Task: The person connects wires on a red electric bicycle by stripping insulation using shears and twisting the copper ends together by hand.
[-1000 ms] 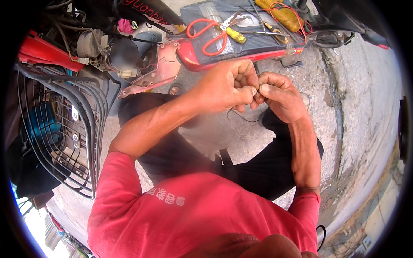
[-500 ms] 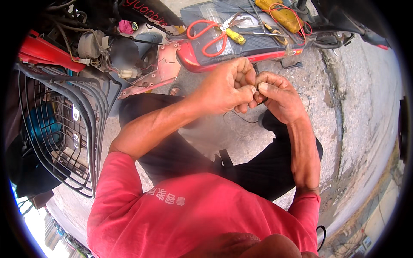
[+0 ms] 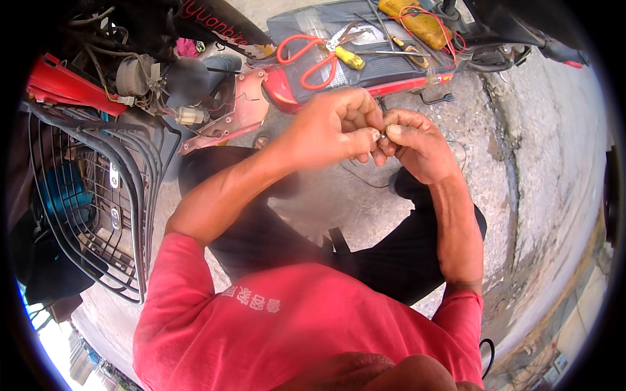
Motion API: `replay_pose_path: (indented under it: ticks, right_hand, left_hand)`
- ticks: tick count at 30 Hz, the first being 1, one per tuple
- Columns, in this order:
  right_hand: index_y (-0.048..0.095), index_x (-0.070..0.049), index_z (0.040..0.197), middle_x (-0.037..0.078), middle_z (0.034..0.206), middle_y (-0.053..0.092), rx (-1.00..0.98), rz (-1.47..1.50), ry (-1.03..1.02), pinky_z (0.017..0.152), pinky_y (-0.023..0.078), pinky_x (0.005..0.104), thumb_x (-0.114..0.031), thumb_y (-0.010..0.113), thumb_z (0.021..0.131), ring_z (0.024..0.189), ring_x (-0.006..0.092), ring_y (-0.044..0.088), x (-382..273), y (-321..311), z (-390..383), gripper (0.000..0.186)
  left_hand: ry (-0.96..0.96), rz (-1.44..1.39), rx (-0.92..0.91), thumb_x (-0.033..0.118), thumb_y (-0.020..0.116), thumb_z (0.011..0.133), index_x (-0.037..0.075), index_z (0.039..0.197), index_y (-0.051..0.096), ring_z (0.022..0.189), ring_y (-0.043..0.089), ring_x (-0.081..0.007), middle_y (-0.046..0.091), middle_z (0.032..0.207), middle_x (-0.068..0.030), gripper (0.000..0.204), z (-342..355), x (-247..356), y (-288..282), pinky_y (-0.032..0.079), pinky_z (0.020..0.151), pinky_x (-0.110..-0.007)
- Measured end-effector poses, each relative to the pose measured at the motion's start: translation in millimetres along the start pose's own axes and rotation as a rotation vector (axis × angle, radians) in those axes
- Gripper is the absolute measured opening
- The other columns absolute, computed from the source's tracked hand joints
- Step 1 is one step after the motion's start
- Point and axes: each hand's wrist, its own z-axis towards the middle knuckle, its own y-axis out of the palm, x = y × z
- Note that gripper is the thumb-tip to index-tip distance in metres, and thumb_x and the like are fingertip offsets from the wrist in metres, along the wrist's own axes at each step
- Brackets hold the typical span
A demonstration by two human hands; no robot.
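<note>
My left hand (image 3: 336,130) and my right hand (image 3: 420,144) meet in front of me above the ground, fingertips almost touching. Each is closed in a pinch, thumb against the bent fingers. A tiny dark piece (image 3: 383,136) shows between the two thumb tips, too small to name. Below the hands, a thin dark wire (image 3: 365,180) curves toward my right shoe; whether it joins the pinched piece cannot be seen. Just beyond my hands lies a red and black vehicle part (image 3: 365,88), with red-handled scissors (image 3: 334,49) and a yellow-handled screwdriver (image 3: 350,57) on top.
A yellow meter-like device (image 3: 417,23) with red leads rests at the far end of that part. To my left stand a black wire basket (image 3: 98,195), a pink-red plastic panel (image 3: 238,107) and exposed wiring (image 3: 140,75). A dark plug (image 3: 443,98) lies on the concrete.
Both hands have shifted slightly left, still pinching. The thumb tips are a little farther apart, and the small dark piece shows between them. The tools appear slightly shifted with the view.
</note>
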Motion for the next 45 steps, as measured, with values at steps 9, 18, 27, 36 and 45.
replay_pose_path:
  ticks: [9, 18, 27, 36, 45]
  right_hand:
    - [0.060, -0.005, 0.083, 0.003, 0.072, 0.057, -0.025, -0.017, -0.003, 0.070, 0.047, 0.0308, -0.022, 0.058, 0.095, 0.071, 0.0148, 0.058, 5, -2, -3, 0.021]
    - [0.060, -0.005, 0.082, 0.002, 0.071, 0.058, 0.033, -0.132, 0.037, 0.068, 0.046, 0.0276, -0.022, 0.059, 0.094, 0.068, 0.0119, 0.055, -1, -1, -2, 0.021]
    - [0.062, -0.005, 0.081, 0.000, 0.072, 0.057, 0.048, -0.203, 0.055, 0.066, 0.045, 0.0259, -0.022, 0.061, 0.093, 0.067, 0.0104, 0.056, 0, -2, 1, 0.021]
    - [0.063, -0.004, 0.081, 0.000, 0.074, 0.060, 0.067, -0.371, 0.056, 0.067, 0.045, 0.0257, -0.021, 0.062, 0.092, 0.068, 0.0095, 0.056, -9, 1, -2, 0.021]
    - [0.065, 0.000, 0.089, 0.002, 0.078, 0.062, 0.057, -0.468, -0.073, 0.073, 0.049, 0.0284, -0.012, 0.065, 0.092, 0.077, 0.0106, 0.059, -12, 1, -6, 0.012]
  left_hand:
    - [0.313, 0.523, 0.059, 0.002, 0.068, 0.083, 0.000, 0.097, 0.067, 0.076, 0.066, -0.0132, 0.069, 0.087, -0.0064, 0.014, -6, 2, -2, 0.053, 0.067, -0.028]
    - [0.499, 0.727, 0.104, -0.004, 0.068, 0.077, 0.001, 0.092, 0.067, 0.078, 0.067, -0.0191, 0.068, 0.086, -0.0077, 0.016, -5, -2, -6, 0.053, 0.066, -0.030]
    - [0.656, 0.921, 0.084, -0.009, 0.067, 0.071, 0.002, 0.088, 0.066, 0.070, 0.064, -0.0242, 0.063, 0.079, -0.0087, 0.020, -1, -10, -11, 0.052, 0.061, -0.032]
    - [0.601, 0.889, 0.077, -0.007, 0.065, 0.073, 0.001, 0.083, 0.063, 0.066, 0.063, -0.0230, 0.062, 0.077, -0.0094, 0.013, -2, -6, -6, 0.051, 0.058, -0.031]
    - [0.044, 0.308, 0.111, 0.008, 0.060, 0.081, 0.000, 0.086, 0.059, 0.063, 0.056, -0.0079, 0.059, 0.074, -0.0011, 0.009, -2, -10, 7, 0.044, 0.055, -0.025]
